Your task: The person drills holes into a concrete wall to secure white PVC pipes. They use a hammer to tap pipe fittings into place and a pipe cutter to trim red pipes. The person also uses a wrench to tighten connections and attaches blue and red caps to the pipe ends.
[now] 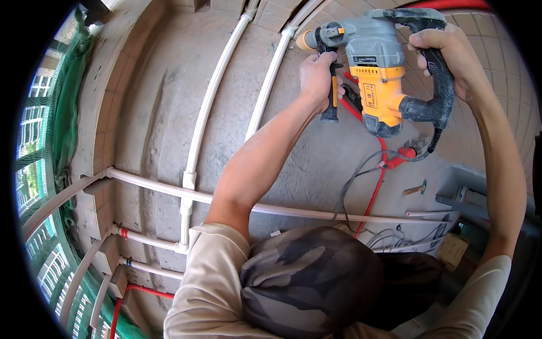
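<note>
Fingers [327,57] are clamping a grey-and-orange hammer drill [377,48]: left hand [316,79] on side handle [329,115], right hand [456,59] on rear handle [439,79].

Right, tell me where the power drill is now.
In the head view, the power drill is at upper right, gripped by the left hand on its side handle and the right hand on its rear handle.

Floor [161,121]: rough grey concrete, left of my left hand [318,79]
Tiles [502,73]: tan, right of my right hand [451,56]
Green netting [66,113]: far left of my left hand, bright daylight beyond
</note>
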Demonstrator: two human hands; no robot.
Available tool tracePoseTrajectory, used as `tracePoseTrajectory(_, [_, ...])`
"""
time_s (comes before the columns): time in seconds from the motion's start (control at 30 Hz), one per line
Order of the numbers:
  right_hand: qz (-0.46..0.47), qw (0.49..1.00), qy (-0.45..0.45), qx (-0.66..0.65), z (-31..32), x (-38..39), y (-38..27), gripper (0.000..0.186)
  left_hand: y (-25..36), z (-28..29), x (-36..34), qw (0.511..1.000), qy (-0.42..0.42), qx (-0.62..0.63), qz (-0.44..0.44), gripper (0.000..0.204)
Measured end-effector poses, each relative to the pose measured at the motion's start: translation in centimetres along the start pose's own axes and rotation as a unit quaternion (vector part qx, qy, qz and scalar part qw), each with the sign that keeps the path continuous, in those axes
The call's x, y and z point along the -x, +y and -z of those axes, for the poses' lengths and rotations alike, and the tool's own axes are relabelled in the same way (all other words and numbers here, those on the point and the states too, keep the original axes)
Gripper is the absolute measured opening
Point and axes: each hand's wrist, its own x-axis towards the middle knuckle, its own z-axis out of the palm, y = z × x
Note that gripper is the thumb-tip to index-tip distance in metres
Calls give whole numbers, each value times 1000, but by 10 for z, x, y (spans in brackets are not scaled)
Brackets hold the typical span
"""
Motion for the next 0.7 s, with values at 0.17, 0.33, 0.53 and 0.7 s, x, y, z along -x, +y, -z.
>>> tracePoseTrajectory(0.17, [-16,998,12,-53,0,5,22,20,-4,0,-2,1000,7,-24,1,27])
tracePoseTrajectory(0.33, [-12,997,12,-80,0,2,37,19,-12,3,-9,1000,9,-21,-16,29])
tracePoseTrajectory(0.53, [42,999,-14,-8,-6,-4,3,19,-7,3,-7,1000,17,18,-12,26])
tracePoseTrajectory(0.7, [46,998,-43,-3,-23,-24,-64,12,5,8,-10,995,26,93,-27,27])
